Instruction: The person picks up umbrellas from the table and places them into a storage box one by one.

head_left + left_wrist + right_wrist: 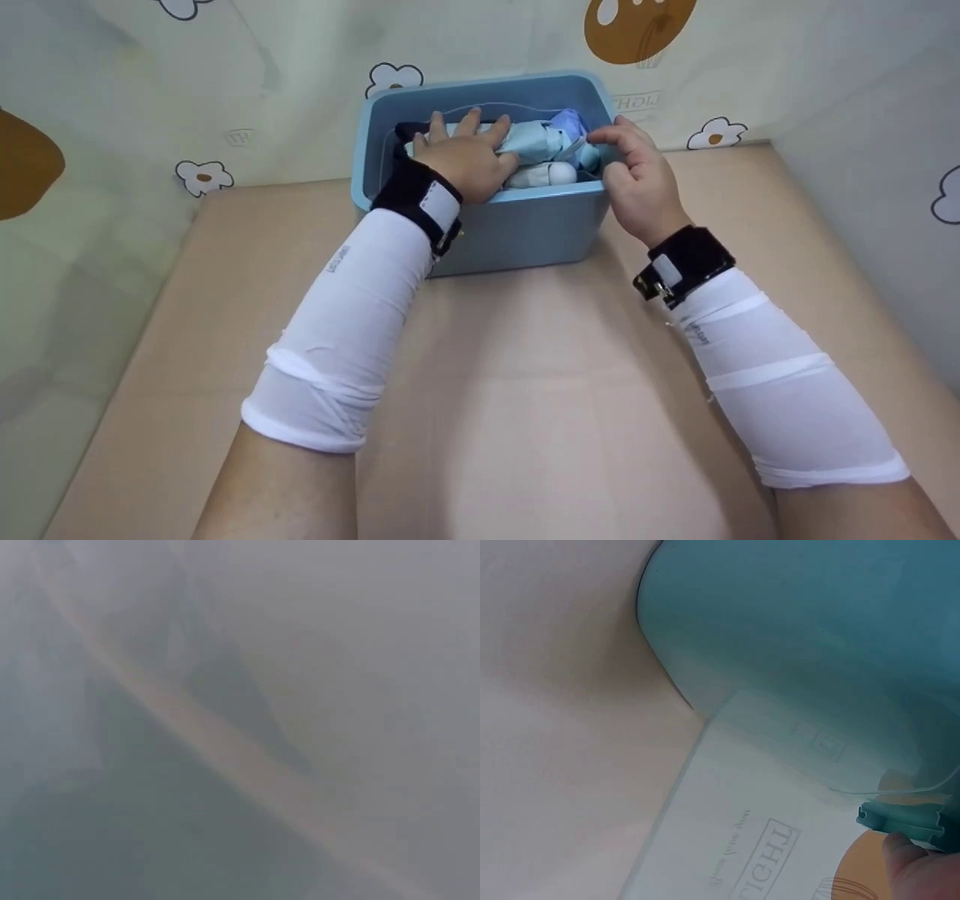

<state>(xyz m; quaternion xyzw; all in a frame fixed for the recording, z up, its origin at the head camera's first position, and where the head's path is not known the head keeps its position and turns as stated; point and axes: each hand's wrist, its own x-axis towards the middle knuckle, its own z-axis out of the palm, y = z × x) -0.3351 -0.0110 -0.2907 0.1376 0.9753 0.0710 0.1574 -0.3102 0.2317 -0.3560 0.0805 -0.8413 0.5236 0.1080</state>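
A blue plastic bin (517,232) stands against the back wall, filled with several things. My left hand (466,161) lies inside with its fingers spread and presses on the contents. Under and beside it is a light blue soft bundle (531,142). A white bottle with a rounded cap (562,174) lies along the near wall, and a purple-blue crumpled piece (568,124) sits at the right end. My right hand (641,180) holds the bin's right rim, its index finger reaching over the edge. In the right wrist view, a fingertip (911,862) is right at the teal edge.
The bin stands on a beige surface (510,375) at its far edge. Behind it hangs a pale wall covering (300,90) with printed flowers and brown shapes. The left wrist view is hazy and blurred.
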